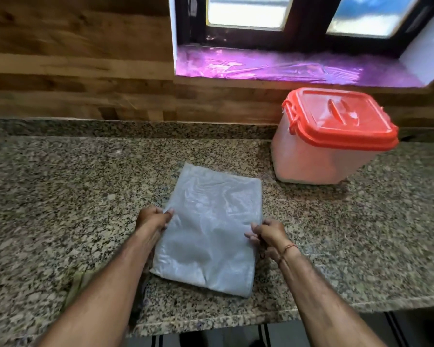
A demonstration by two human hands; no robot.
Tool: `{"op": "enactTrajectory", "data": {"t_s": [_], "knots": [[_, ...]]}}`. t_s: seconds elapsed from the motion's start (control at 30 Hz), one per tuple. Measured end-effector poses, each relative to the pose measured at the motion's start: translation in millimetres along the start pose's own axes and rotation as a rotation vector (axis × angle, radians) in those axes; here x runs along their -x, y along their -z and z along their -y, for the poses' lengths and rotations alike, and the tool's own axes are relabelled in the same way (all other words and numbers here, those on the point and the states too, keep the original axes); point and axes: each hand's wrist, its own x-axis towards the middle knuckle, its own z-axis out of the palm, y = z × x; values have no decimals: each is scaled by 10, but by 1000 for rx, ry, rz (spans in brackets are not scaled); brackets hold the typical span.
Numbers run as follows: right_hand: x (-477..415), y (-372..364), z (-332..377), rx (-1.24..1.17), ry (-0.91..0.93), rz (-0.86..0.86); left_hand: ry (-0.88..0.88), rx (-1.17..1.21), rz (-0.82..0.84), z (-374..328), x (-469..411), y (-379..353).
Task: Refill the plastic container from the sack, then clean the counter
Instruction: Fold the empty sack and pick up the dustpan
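Observation:
A flat, folded grey translucent plastic sack (211,229) lies on the speckled granite counter (73,184) in front of me. My left hand (152,219) pinches its left edge, and my right hand (268,236) grips its right edge. The plastic container (318,159), translucent with white contents, stands at the back right. Its red lid (341,118) is on, with side latches and a top handle.
A wood-patterned wall runs behind the counter. A window recess (286,68) with a purple-lit sill sits above the container. The counter's front edge (211,319) is close to my body, with dark floor below.

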Motion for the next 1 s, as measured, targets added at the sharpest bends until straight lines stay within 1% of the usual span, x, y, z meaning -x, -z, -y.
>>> {"op": "enactTrajectory", "data": {"t_s": [0.1, 0.17, 0.27, 0.33, 0.43, 0.5, 0.53, 0.6, 0.7, 0.77, 0.87, 0.93, 1.0], "knots": [[54, 70, 151, -133, -41, 51, 11, 142, 36, -64, 75, -26], [96, 68, 276, -190, -14, 83, 15, 221, 84, -193, 174, -5], [167, 26, 478, -215, 61, 100, -7, 264, 138, -408, 256, 81], [195, 5, 611, -210, 122, 94, -56, 289, 116, -542, 296, 138], [266, -15, 810, -198, 247, 92, -148, 398, 58, -697, 374, 193], [301, -7, 856, -187, 331, 82, -193, 431, 52, -712, 455, 220], [289, 9, 827, -149, 366, 69, -199, 383, 51, -650, 483, 229], [244, 52, 676, -34, 382, 58, -186, 191, 50, -399, 499, 243], [129, 88, 305, 128, 301, 31, -178, -86, -6, 29, 529, 246], [83, 69, 72, 232, 265, -61, -158, -247, -34, 304, 516, 235], [86, 83, -169, 414, 228, -230, -128, -473, -10, 572, 563, 207], [82, 103, -288, 441, 173, -278, -130, -614, -23, 640, 601, 184], [72, 99, -367, 455, 149, -310, -184, -731, -45, 617, 671, 147]]}}
